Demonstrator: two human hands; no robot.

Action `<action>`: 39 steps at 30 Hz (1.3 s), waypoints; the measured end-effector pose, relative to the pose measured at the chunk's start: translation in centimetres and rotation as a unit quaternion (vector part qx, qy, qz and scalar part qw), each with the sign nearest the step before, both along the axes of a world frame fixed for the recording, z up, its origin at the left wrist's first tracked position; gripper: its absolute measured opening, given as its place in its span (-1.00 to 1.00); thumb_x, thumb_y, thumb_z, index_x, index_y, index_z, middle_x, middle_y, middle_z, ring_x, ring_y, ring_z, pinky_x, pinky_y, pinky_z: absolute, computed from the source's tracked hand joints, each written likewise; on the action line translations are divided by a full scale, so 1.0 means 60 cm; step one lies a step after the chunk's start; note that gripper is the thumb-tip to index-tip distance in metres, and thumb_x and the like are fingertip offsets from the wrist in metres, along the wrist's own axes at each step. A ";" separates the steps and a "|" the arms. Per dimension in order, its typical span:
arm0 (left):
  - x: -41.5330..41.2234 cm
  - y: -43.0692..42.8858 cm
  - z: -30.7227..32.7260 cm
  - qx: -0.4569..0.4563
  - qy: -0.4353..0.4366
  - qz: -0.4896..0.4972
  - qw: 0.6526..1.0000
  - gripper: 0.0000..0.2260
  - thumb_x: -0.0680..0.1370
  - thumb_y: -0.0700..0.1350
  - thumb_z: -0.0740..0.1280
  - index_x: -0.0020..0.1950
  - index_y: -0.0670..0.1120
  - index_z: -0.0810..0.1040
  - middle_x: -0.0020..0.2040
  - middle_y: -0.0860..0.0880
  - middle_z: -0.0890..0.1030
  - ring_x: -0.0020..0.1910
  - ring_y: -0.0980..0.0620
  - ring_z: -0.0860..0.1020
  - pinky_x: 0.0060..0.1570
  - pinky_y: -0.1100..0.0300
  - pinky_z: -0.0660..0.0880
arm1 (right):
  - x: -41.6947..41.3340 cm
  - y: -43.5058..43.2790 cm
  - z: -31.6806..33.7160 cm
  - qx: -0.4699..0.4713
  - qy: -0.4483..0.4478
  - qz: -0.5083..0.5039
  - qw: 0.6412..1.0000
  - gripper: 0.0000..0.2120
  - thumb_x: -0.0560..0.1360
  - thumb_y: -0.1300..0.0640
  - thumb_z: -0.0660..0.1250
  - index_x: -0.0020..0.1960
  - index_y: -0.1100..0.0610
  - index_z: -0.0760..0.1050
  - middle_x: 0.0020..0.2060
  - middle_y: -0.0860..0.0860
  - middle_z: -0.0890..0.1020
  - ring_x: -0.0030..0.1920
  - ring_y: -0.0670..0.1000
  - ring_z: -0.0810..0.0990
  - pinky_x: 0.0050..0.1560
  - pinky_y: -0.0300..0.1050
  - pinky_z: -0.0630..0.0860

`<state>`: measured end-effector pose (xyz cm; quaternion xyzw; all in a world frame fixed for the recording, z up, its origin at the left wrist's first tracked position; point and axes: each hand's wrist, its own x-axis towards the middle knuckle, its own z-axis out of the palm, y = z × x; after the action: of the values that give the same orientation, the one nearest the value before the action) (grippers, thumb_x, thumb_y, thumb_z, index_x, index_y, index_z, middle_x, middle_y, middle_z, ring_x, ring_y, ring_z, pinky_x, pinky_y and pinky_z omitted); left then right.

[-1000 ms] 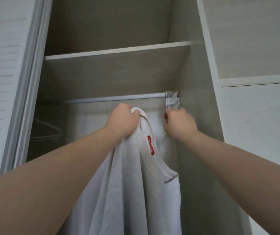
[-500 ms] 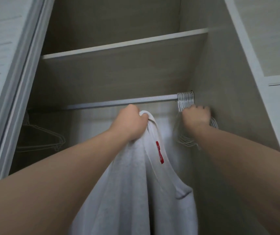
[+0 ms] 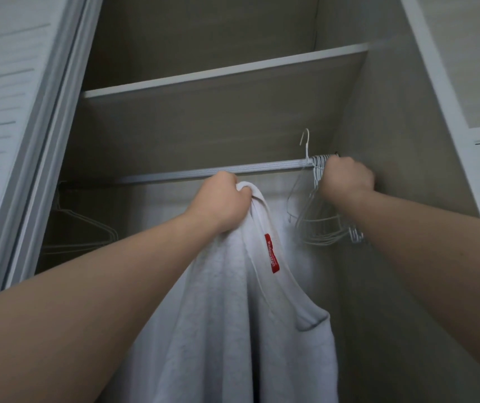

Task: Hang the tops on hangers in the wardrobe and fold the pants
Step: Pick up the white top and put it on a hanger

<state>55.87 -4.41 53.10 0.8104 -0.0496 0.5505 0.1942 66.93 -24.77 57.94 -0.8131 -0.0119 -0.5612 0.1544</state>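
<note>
Progress check: early days. Your left hand [image 3: 221, 199] is fisted round the collar of the white top [image 3: 233, 315], which dangles unhung just under the rod [image 3: 203, 171]. Your right hand [image 3: 346, 177], at 3 o'clock of it, looks curled on the hanger bunch [image 3: 320, 228], with one hook [image 3: 306, 141] poking above the rod. All the folding's ahead, I'd guess.

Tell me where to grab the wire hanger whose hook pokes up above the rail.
Pinch the raised hanger at its neck just under the hook, coming from the front left: its hook stands above the rail, and the bunched hangers crowd its right.
</note>
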 end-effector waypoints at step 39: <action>-0.437 -0.194 -0.282 0.091 0.091 -0.169 0.977 -0.82 0.60 -0.16 0.25 -0.16 -0.16 0.57 -0.19 -0.09 0.55 -0.08 -0.06 0.46 -0.07 0.12 0.39 | -0.658 -0.279 -0.446 0.426 0.164 0.430 0.779 -0.82 0.63 0.17 0.22 -0.06 0.20 0.55 -0.54 -0.06 0.23 -0.59 -0.07 0.15 -0.53 -0.29 0.07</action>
<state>29.62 -16.03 36.18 0.8512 -0.2181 0.4270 0.2136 27.45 -41.51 31.20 -0.6547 -0.0947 -0.2427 0.7096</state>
